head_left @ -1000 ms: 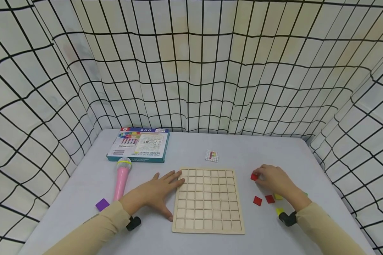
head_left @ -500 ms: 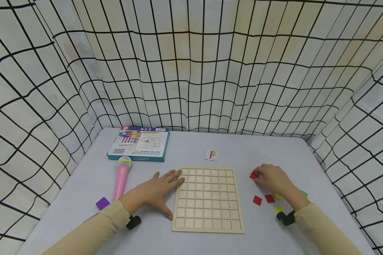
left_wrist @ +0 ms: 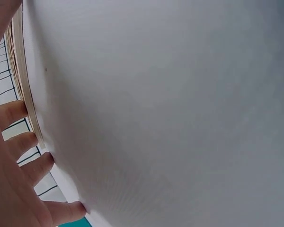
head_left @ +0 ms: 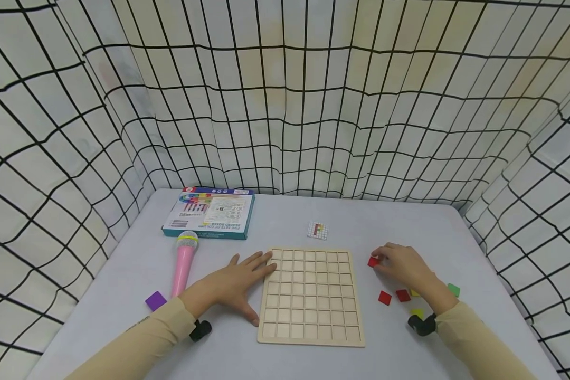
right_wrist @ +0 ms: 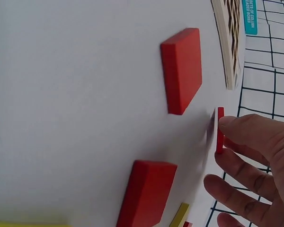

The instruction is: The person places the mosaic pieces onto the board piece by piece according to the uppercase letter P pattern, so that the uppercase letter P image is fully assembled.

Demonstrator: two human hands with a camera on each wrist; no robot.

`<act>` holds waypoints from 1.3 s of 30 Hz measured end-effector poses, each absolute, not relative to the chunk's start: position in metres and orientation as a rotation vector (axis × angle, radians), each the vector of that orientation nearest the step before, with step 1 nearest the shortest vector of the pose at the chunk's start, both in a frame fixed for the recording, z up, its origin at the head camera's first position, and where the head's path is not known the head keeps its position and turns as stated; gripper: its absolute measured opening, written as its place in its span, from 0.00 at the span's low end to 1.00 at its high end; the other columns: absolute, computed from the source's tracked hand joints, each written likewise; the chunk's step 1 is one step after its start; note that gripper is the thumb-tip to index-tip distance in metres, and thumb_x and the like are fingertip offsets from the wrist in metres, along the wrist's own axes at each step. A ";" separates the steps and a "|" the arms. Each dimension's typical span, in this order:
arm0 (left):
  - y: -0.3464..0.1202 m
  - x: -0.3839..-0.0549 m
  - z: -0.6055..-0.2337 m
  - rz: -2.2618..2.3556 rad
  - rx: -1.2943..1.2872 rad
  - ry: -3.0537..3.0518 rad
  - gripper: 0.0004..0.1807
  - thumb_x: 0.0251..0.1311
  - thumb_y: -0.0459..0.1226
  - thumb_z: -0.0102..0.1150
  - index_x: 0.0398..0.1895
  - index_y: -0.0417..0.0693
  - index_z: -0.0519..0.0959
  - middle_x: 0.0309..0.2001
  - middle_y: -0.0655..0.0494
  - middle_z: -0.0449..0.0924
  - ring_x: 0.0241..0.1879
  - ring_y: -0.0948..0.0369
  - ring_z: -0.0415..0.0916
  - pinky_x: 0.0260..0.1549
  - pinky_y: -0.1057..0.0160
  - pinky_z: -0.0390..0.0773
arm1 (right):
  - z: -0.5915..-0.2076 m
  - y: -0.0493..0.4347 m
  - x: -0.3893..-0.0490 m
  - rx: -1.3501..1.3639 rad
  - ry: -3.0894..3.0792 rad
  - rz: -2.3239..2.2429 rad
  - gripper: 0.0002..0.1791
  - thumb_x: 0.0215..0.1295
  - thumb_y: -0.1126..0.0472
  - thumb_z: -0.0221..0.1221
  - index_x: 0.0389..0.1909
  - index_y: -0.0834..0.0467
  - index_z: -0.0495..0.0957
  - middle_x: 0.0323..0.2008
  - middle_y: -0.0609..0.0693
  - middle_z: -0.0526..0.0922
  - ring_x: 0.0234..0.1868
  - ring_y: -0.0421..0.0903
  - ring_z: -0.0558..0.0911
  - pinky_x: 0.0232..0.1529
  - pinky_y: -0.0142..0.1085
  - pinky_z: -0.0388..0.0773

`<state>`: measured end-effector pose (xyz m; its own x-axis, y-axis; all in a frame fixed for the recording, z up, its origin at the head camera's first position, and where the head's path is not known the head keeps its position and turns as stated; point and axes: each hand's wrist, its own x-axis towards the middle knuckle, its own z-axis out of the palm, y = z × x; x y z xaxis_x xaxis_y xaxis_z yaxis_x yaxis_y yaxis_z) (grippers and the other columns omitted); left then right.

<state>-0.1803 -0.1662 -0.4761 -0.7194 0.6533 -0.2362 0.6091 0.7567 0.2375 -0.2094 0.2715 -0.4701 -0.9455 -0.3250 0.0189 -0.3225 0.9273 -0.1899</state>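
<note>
A pale wooden grid board [head_left: 312, 295] lies mid-table, its square cells bare. My left hand [head_left: 235, 285] has its fingers spread, with fingertips and thumb touching the board's left edge. To the right of the board, my right hand [head_left: 404, 268] pinches a small red square tile [head_left: 372, 262] between thumb and fingers. In the right wrist view that red tile [right_wrist: 220, 113] appears edge-on, just off the white surface. Two more red tiles, one left [head_left: 385, 298] and one right [head_left: 402, 295], lie below that hand. Yellow tiles [head_left: 417, 313] are partly covered by the right wrist and its camera.
A small card with a coloured grid [head_left: 317, 230] lies behind the board. At the left are a pink microphone [head_left: 184, 264], a purple piece [head_left: 155, 301] and a flat printed box [head_left: 214, 214]. A green tile [head_left: 453, 289] lies far right. Black netting [head_left: 285, 121] surrounds the table.
My right hand has shifted slightly left toward the board with the red tile, uncovering more of the green tile. The left hand stays at the board's edge.
</note>
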 end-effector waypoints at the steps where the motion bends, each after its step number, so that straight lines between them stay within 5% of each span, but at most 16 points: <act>1: -0.166 -0.181 -0.477 0.207 0.981 2.651 0.73 0.32 0.77 0.72 0.83 0.58 0.55 0.85 0.51 0.41 0.84 0.45 0.40 0.70 0.23 0.48 | -0.470 0.271 -0.209 -0.526 3.076 -0.301 0.16 0.61 0.57 0.72 0.50 0.55 0.87 0.40 0.49 0.86 0.44 0.51 0.84 0.55 0.57 0.79; 39: -0.166 -0.182 -0.478 0.247 1.003 2.656 0.72 0.33 0.74 0.76 0.82 0.54 0.57 0.85 0.47 0.43 0.83 0.43 0.42 0.68 0.21 0.48 | -0.467 0.208 -0.217 -0.745 2.998 -0.486 0.17 0.62 0.53 0.73 0.51 0.51 0.87 0.40 0.42 0.85 0.42 0.43 0.83 0.52 0.47 0.79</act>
